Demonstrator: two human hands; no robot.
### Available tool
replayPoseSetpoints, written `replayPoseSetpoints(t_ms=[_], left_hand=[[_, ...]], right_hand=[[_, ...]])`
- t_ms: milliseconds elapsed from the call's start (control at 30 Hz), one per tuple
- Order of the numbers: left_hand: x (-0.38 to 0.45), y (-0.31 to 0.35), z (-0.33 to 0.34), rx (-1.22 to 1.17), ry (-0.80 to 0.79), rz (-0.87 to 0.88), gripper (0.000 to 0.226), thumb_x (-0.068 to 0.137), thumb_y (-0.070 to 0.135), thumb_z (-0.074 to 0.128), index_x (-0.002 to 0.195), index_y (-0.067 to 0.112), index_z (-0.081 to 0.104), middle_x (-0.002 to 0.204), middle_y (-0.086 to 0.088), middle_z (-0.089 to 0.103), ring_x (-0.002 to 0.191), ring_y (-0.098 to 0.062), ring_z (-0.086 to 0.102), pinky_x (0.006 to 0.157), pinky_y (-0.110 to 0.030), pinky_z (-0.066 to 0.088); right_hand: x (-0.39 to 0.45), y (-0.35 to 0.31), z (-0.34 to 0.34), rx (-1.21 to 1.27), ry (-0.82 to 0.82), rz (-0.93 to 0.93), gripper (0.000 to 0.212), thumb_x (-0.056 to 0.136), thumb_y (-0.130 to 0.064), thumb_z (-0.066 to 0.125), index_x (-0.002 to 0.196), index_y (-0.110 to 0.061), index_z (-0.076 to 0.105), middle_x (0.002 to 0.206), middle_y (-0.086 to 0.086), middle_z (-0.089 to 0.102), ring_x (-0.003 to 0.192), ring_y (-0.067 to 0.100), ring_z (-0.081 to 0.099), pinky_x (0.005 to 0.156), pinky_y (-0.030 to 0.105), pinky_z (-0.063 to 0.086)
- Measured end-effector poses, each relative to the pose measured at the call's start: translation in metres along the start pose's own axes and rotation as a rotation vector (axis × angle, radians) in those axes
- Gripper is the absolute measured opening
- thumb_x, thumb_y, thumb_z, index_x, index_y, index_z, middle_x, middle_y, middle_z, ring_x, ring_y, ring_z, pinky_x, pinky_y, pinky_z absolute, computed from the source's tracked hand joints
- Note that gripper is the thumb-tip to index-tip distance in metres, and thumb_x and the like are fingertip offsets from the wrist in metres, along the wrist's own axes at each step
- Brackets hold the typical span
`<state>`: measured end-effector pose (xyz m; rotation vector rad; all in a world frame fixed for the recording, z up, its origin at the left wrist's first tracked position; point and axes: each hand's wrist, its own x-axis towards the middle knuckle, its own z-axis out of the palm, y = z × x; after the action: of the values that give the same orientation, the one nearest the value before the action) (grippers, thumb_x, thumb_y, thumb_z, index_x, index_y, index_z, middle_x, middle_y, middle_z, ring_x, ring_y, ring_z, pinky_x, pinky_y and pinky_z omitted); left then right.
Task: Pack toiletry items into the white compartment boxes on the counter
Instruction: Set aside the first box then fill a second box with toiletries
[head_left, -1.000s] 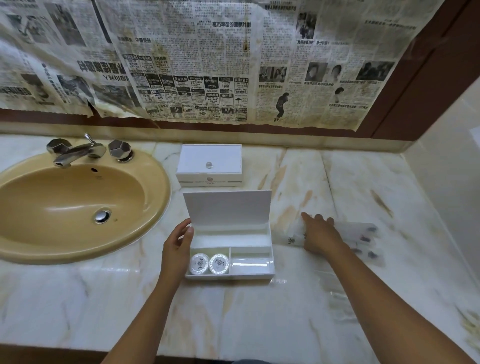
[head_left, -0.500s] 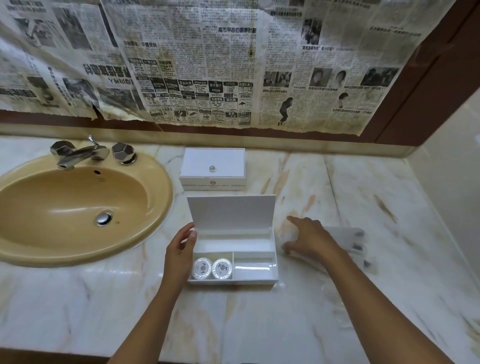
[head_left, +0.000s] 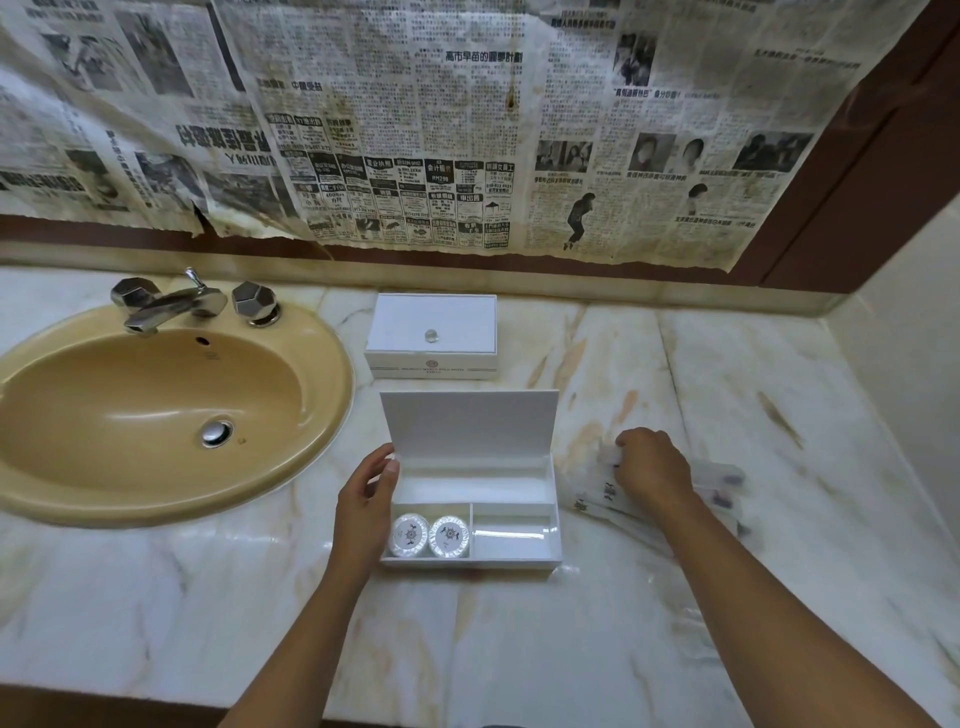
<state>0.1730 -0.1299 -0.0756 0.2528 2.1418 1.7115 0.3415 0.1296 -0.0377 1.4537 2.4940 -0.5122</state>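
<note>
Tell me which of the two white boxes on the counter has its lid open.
The nearer box, steadied by the left hand, holding two round soaps. The box by the wall is closed.

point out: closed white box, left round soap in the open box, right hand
closed white box (head_left: 431, 325), head view, middle of its lid
left round soap (head_left: 410, 535), head view, centre of its wrapped top
right hand (head_left: 652, 462), head view, back of the hand
</note>
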Motion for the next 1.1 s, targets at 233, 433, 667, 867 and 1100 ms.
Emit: replayPoseSetpoints(t_ms=[233, 433, 667, 867, 1100], left_hand=[[0.000, -0.001, 0.000, 0.008, 0.002, 0.008, 0.024, 0.097, 0.021, 0.056, 0.120, 0.022, 0.061, 0.108, 0.012, 0.063, 0.094, 0.008, 0.057, 0.079, -0.007, 0.039], [0.000, 0.000, 0.001, 0.005, 0.008, -0.001, 0.022, 0.097, 0.020, 0.056, 0.118, 0.024, 0.061, 0.106, 0.010, 0.063, 0.092, 0.006, 0.057, 0.073, -0.002, 0.040], [-0.001, 0.001, 0.000, -0.006, 0.003, 0.008, 0.023, 0.097, 0.021, 0.056, 0.119, 0.023, 0.061, 0.108, 0.009, 0.064, 0.093, 0.006, 0.057, 0.076, -0.006, 0.039], [-0.003, 0.002, -0.001, -0.003, -0.007, 0.013, 0.023, 0.097, 0.023, 0.055, 0.119, 0.025, 0.061, 0.109, 0.008, 0.064, 0.094, 0.005, 0.057, 0.076, -0.007, 0.040], [-0.001, 0.000, -0.002, 0.010, -0.011, 0.019, 0.021, 0.097, 0.025, 0.055, 0.117, 0.027, 0.062, 0.105, 0.012, 0.064, 0.092, -0.001, 0.058, 0.073, -0.006, 0.042]], right_hand=[[0.000, 0.006, 0.006, 0.001, 0.130, -0.029, 0.036, 0.083, 0.004, 0.041, 0.105, -0.011, 0.066, 0.104, 0.007, 0.059, 0.108, 0.026, 0.049, 0.077, 0.033, 0.043], [-0.004, 0.002, 0.011, 0.056, 0.280, -0.086, 0.034, 0.088, 0.001, 0.043, 0.108, -0.015, 0.066, 0.100, 0.007, 0.063, 0.096, 0.027, 0.053, 0.064, 0.029, 0.037], [-0.025, -0.027, -0.007, 0.297, 0.670, -0.273, 0.017, 0.090, -0.002, 0.055, 0.096, -0.009, 0.069, 0.087, 0.008, 0.063, 0.084, 0.030, 0.056, 0.055, 0.030, 0.041], [-0.055, -0.066, -0.046, 0.502, 0.798, -0.370, 0.017, 0.094, -0.011, 0.054, 0.106, -0.011, 0.067, 0.095, 0.002, 0.064, 0.089, 0.022, 0.058, 0.064, 0.025, 0.040], [-0.097, -0.115, -0.044, 0.599, 0.659, -0.732, 0.015, 0.091, -0.010, 0.058, 0.101, -0.013, 0.067, 0.092, -0.002, 0.063, 0.083, 0.014, 0.059, 0.069, 0.024, 0.047]])
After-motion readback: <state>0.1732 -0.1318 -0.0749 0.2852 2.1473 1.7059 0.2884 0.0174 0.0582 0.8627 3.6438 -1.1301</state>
